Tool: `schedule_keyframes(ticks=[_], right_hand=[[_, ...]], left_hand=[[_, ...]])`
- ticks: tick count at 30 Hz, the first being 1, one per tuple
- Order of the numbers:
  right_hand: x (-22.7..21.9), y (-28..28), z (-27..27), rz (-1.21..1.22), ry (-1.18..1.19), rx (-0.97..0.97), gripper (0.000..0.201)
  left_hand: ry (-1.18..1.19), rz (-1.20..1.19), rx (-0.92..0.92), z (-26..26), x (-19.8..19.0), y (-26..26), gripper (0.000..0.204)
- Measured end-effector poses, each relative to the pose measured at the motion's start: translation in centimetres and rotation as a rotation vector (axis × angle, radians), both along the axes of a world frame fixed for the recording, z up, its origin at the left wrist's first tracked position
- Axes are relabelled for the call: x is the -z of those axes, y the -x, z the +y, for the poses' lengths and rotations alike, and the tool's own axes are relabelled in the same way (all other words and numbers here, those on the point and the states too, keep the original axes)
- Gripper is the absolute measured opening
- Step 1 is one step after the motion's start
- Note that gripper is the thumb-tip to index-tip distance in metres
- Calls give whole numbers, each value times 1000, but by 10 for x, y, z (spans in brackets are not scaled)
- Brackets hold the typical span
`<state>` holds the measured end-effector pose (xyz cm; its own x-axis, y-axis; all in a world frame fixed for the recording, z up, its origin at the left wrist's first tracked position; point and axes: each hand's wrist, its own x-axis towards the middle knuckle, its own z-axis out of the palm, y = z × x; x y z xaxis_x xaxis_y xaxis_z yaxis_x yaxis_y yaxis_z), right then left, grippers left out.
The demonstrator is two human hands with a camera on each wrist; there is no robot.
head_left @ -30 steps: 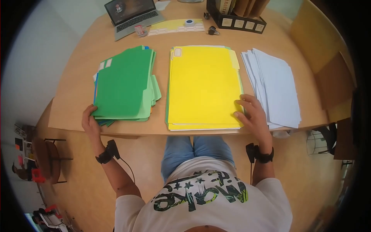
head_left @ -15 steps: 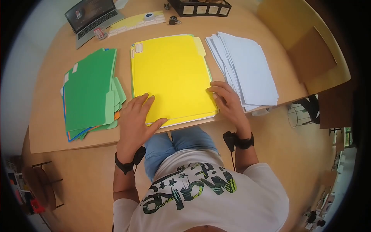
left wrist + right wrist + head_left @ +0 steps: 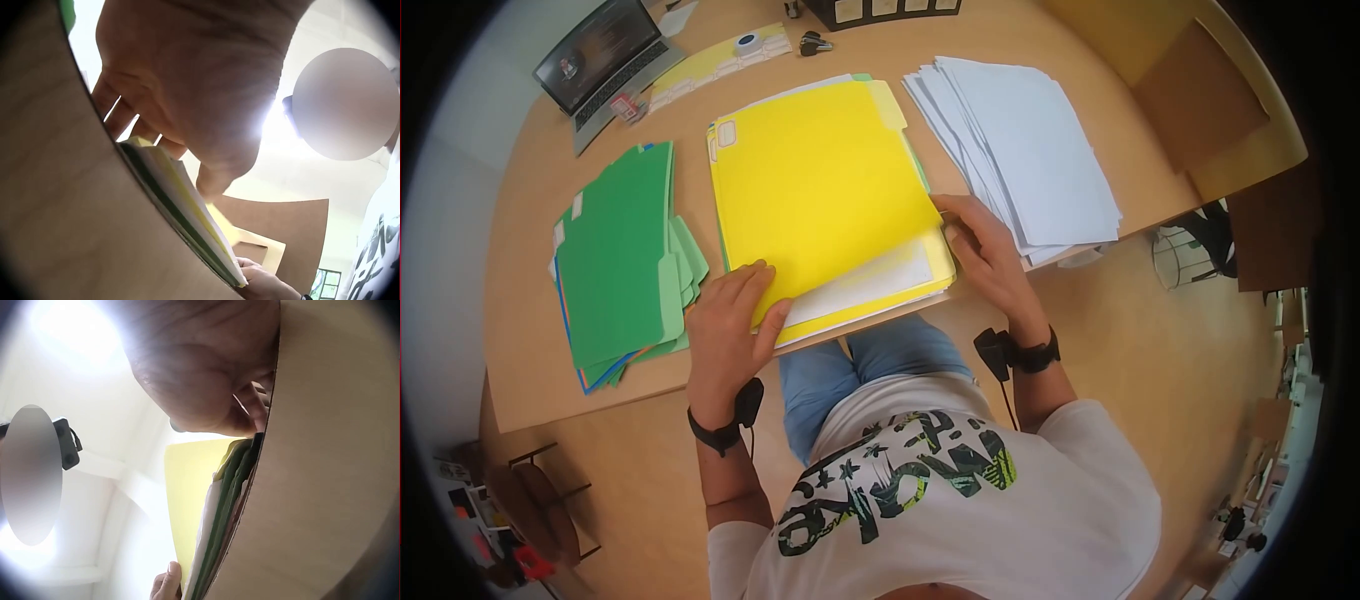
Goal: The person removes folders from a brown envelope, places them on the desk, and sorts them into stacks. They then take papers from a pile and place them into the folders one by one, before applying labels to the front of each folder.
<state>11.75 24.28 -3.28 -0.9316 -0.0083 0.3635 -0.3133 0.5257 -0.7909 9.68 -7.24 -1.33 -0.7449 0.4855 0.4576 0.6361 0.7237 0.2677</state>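
A yellow folder tops the middle stack at the table's front edge. The near right corner of its cover is lifted, baring white paper inside. My right hand pinches that cover at its right edge, fingers bent. At the near left corner, my left hand rests its fairly straight fingers on the cover, thumb spread along the lower edge. From the right wrist view, the raised yellow cover stands up off the green and white layers.
Left of the yellow stack lie green folders, unevenly piled. Loose white papers lie to the right. Farther back are a laptop, a red and white packet, a white round item and a black organizer.
My left hand has left the green folders and come over to the yellow folder's near left corner. The yellow cover's near right corner has risen. The head view has shifted right.
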Motion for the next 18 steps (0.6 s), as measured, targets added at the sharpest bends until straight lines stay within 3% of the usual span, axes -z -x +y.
schedule_keyframes(ticks=[3, 9, 12, 18], right_hand=[[-4, 0, -5, -59, 77, 53, 25], [-27, 9, -19, -122, -484, 197, 31], [-36, 20, -30, -320, -452, 148, 40], [-35, 26, -48, -293, -400, 98, 27]], left_hand=[[-19, 12, -47, -3, 12, -2, 21], [-65, 99, -90, -1, 20, -11, 19], [-153, 93, -127, -2, 28, -16, 20], [-318, 19, -174, -4, 34, -21, 30]])
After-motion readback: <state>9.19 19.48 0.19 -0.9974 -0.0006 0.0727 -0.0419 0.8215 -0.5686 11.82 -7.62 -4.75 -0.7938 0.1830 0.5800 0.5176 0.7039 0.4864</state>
